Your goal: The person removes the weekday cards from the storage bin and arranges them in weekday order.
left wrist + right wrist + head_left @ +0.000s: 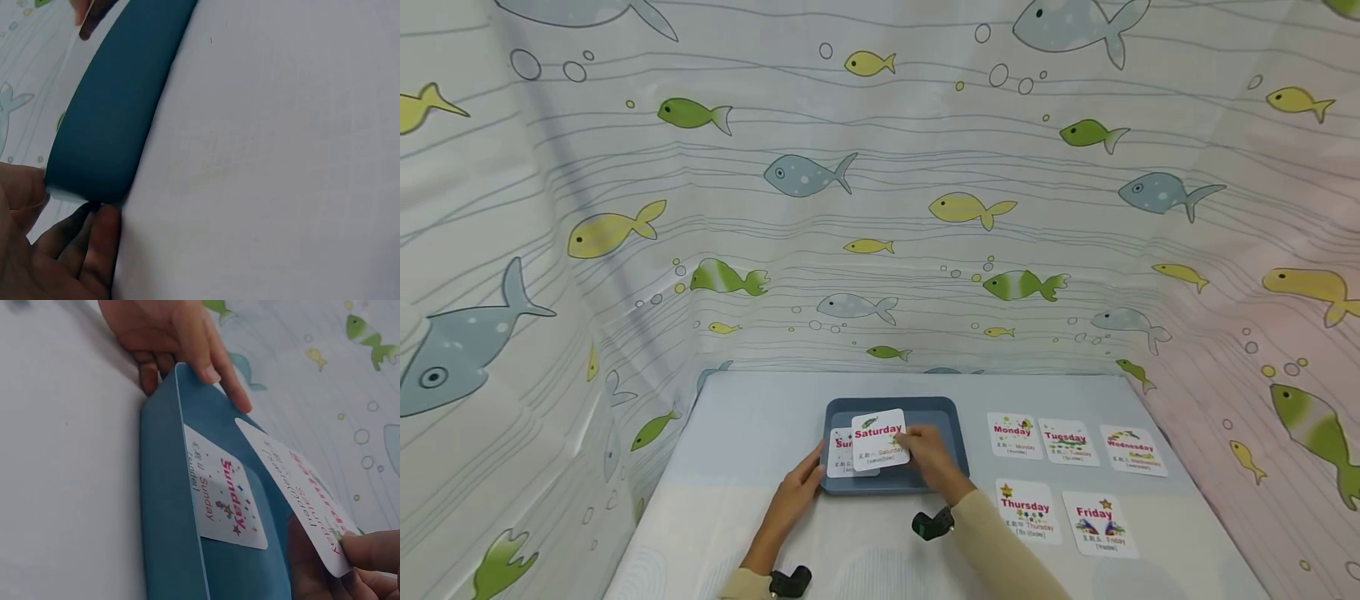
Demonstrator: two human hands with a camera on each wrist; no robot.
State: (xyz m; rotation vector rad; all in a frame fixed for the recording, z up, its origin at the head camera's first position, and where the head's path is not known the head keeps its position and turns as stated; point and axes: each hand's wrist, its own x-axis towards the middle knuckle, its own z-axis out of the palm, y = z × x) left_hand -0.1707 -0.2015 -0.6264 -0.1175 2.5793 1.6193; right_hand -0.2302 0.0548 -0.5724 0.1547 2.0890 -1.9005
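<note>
Between thumb and fingers, my right hand [929,457] pinches the Saturday card [880,446] by its right edge. That card is raised over the blue tray [952,425] and partly covers the Sunday card [841,463] in the head view. In the right wrist view the Sunday card [228,497] lies flat inside the tray, with the Saturday card [300,494] tilted above it. My left hand [797,492] grips the tray's near left corner; in the left wrist view the thumb is at the rim and the curled fingers [103,240] are against the outer wall.
Right of the tray, the Monday [1015,437], Tuesday [1068,442] and Wednesday [1133,451] cards lie in a row on the pale table [752,408]. Thursday [1028,512] and Friday [1100,525] cards lie nearer. A fish-print curtain [925,150] surrounds the table.
</note>
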